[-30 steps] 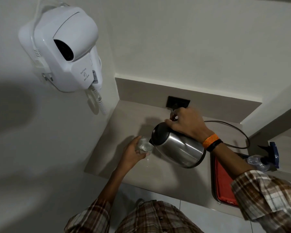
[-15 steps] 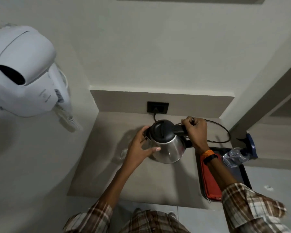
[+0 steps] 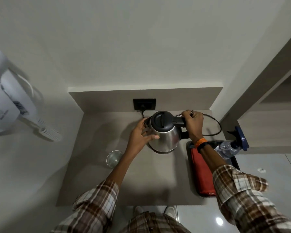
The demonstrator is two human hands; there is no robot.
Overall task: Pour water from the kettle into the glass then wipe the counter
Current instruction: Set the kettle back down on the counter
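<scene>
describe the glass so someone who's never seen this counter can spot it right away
Start at the beige counter under the wall socket and find the steel kettle. The glass stands left of it, nearer the front edge, beside the left forearm. It is the only small, clear, round thing on that side.

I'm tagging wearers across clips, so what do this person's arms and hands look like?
The left hand and right hand are bare, ungloved. A brown-and-white plaid left sleeve and matching right sleeve stop short of the wrists, leaving the forearms bare. The right wrist wears an orange wristband beside a black band.
</scene>
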